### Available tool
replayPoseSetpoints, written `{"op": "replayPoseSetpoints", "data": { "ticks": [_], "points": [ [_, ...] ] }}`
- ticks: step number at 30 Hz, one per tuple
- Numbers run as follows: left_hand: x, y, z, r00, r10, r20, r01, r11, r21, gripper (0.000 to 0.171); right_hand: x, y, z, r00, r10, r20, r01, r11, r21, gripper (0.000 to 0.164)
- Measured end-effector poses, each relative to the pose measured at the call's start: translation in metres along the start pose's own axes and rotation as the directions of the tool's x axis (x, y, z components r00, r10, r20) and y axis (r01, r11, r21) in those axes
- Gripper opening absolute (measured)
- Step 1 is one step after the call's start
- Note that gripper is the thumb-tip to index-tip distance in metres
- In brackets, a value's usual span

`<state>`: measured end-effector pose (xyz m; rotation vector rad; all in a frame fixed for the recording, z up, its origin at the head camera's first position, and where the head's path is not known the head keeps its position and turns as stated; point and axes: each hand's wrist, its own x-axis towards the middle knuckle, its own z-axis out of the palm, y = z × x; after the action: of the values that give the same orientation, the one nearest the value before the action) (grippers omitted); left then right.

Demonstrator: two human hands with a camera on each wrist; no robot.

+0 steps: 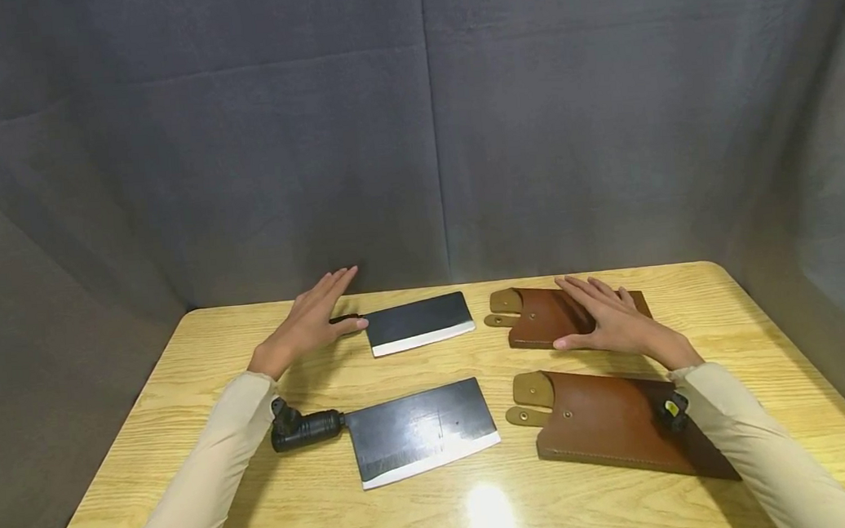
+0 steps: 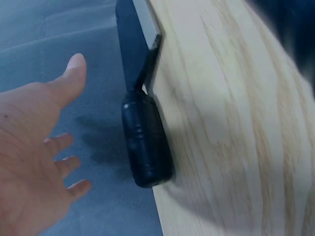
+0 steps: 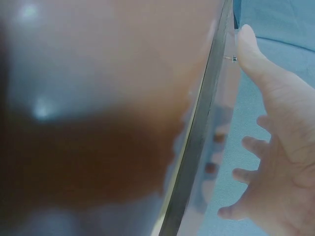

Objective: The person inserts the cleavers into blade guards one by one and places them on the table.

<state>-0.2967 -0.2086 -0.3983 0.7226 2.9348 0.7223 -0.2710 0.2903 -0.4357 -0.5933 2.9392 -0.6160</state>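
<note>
My left hand (image 1: 308, 317), fingers straight and thumb apart, hovers by the black handle (image 2: 147, 142) of the farther cleaver (image 1: 419, 320) and holds nothing. A larger cleaver (image 1: 419, 428) lies nearer, below my left forearm, its black handle to the left. Both blades show a bright cutting edge on the near side. With fingers spread, my right hand (image 1: 610, 320) hovers over the farther brown leather sheath (image 1: 540, 321), partly hiding it. The bigger brown sheath (image 1: 603, 423) lies nearer, beneath my right wrist; its brown surface fills much of the right wrist view.
All lie on a light wooden table (image 1: 322, 516) with rounded far corners. A grey cloth (image 1: 313, 173) hangs behind it and at both sides. Each sheath has a tan flap and a strap (image 1: 529, 417) with a snap, pointing left towards the blades.
</note>
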Motion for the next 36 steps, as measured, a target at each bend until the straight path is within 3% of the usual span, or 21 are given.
{"op": "replayPoseSetpoints", "data": {
  "ticks": [13, 23, 29, 36],
  "points": [
    [0.01, 0.005, 0.013, 1.0, -0.008, 0.024, 0.009, 0.999, -0.048, 0.092, 0.0, 0.002, -0.001, 1.0, 0.008, 0.029, -0.009, 1.0, 0.027, 0.115],
    [0.011, 0.005, 0.016, 0.997, -0.034, 0.066, 0.035, 0.999, -0.011, 0.094, 0.003, 0.007, 0.001, 0.999, 0.009, 0.048, -0.01, 1.0, 0.018, 0.12],
    [0.009, 0.003, 0.014, 0.986, -0.096, 0.136, 0.096, 0.995, 0.01, 0.097, 0.004, 0.007, 0.001, 0.998, 0.007, 0.063, -0.008, 1.0, 0.021, 0.122],
    [0.01, 0.005, 0.012, 0.964, -0.18, 0.197, 0.158, 0.98, 0.121, 0.096, 0.004, 0.006, 0.001, 0.997, 0.011, 0.076, -0.013, 1.0, 0.019, 0.123]
  ]
}}
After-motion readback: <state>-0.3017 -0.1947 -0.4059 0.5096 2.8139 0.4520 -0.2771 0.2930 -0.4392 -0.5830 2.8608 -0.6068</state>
